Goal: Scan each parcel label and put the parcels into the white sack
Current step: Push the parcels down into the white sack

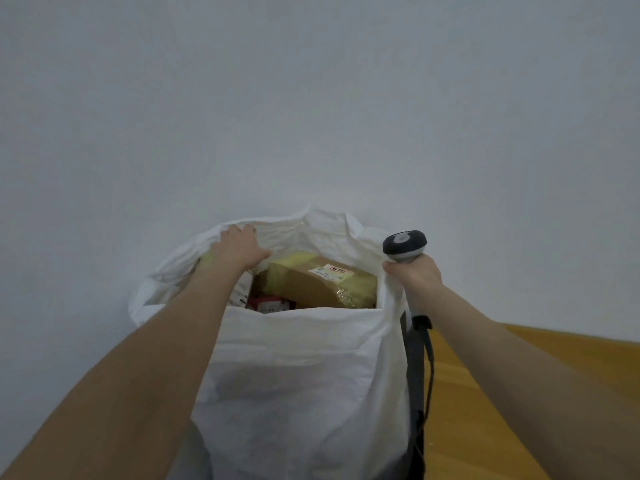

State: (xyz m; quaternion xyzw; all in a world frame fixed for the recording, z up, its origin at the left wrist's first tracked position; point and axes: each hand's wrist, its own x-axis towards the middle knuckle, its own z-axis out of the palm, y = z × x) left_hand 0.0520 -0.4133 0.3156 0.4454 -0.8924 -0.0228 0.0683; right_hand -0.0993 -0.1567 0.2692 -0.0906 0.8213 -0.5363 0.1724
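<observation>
The white sack (304, 368) stands open in front of me. Inside it lies a brown cardboard parcel (322, 282) with yellow tape and a white label, with a small red box (272, 304) and another white parcel (240, 289) beside it. My left hand (239, 249) grips the sack's far-left rim. My right hand (415, 273) holds a grey and black barcode scanner (403, 244) by its handle and pinches the sack's right rim with it. The scanner's black cable (429, 358) hangs down beside the sack.
A plain pale wall (311, 98) fills the view behind the sack. A wooden surface (485, 393) lies at the lower right. A dark grey post (415, 375) stands between it and the sack.
</observation>
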